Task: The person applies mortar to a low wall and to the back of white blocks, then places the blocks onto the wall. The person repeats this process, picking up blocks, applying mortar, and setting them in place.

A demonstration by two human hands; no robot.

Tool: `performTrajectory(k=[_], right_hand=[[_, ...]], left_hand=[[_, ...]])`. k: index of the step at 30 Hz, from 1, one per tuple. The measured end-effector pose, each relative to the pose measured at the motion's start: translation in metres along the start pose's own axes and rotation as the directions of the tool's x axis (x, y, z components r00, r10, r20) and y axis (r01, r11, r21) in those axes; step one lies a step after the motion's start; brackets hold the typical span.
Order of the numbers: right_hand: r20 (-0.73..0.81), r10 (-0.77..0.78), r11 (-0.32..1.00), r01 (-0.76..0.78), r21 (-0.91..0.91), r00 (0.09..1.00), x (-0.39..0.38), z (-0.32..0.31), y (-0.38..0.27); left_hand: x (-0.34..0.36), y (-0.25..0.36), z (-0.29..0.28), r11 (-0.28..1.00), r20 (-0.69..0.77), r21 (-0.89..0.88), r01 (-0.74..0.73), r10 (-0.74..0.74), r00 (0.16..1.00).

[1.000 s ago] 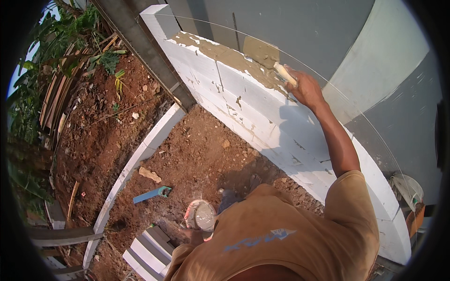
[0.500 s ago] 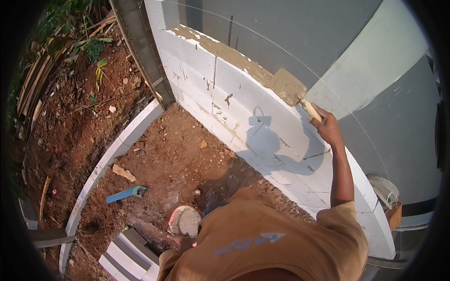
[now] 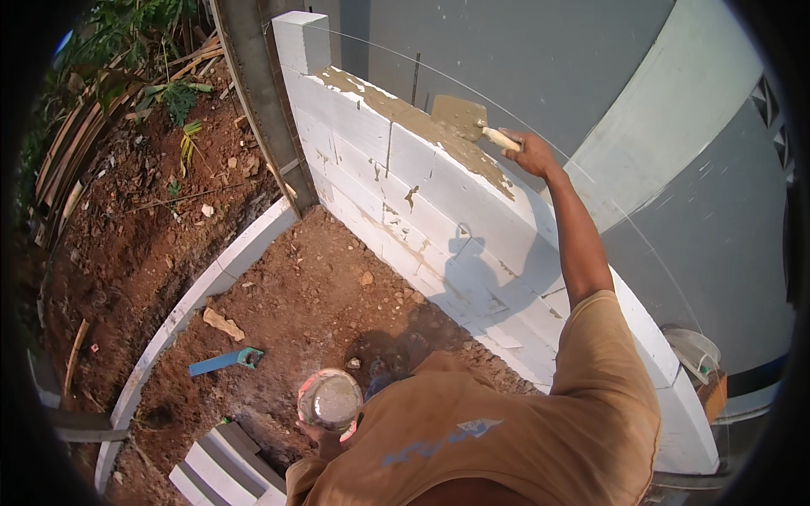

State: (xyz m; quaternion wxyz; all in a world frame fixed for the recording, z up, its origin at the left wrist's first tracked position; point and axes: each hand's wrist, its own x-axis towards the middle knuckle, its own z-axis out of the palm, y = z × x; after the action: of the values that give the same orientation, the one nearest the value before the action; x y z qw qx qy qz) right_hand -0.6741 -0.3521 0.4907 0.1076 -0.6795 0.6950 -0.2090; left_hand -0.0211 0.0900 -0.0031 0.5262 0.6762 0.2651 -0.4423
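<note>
My right hand [image 3: 535, 155] is closed around the pale handle of a trowel [image 3: 461, 116]. The trowel's broad blade, coated with grey mortar, lies over the top of a low white block wall [image 3: 481, 207]. A band of wet mortar [image 3: 384, 101] runs along that top, from the raised end block [image 3: 302, 44] to about below my right hand. Low on my left, my left hand [image 3: 319, 437] grips the side of a pinkish bucket [image 3: 331, 398] with grey mortar in it; its fingers are partly hidden.
A thin string line [image 3: 405, 61] stretches above the wall, before a grey wall [image 3: 540, 59]. On the reddish soil lie a blue-handled hand saw [image 3: 226, 361] and stacked white blocks [image 3: 221, 472]. A low curved block edge [image 3: 186, 312] borders the left; a concrete post [image 3: 257, 84] stands at the far corner.
My right arm has reached farther forward and left, carrying the trowel along the wall top. Mortar now covers more of the near part. The bucket has shifted slightly forward over the ground.
</note>
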Motion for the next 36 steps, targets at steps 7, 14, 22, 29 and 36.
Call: performTrajectory(k=[7, 14, 22, 29, 36], right_hand=[[0.139, 0.144, 0.957, -0.174, 0.234, 0.98, -0.112, -0.056, 0.051], [0.091, 0.385, 0.904, -0.395, 0.165, 0.919, -0.247, -0.092, 0.065], [-0.297, 0.285, 0.945, -0.319, -0.072, 0.911, -0.329, -0.061, 0.043], [-0.242, 0.256, 0.94, -0.299, -0.162, 0.936, -0.284, -0.029, 0.004], [-0.231, 0.251, 0.911, -0.31, -0.272, 0.94, -0.239, -0.013, -0.002]], left_hand=[[-0.01, 0.018, 0.024, 0.994, 0.08, 0.105, -0.004, -0.005, 0.997], [0.047, 0.01, 0.015, 0.977, 0.098, 0.195, 0.09, -0.11, 0.989], [0.036, 0.015, 0.037, 0.954, 0.028, 0.295, 0.057, -0.068, 0.997], [0.007, 0.027, 0.063, 0.941, 0.079, 0.337, -0.001, -0.027, 0.997], [0.036, 0.033, 0.056, 0.929, 0.078, 0.37, 0.008, -0.04, 0.996]])
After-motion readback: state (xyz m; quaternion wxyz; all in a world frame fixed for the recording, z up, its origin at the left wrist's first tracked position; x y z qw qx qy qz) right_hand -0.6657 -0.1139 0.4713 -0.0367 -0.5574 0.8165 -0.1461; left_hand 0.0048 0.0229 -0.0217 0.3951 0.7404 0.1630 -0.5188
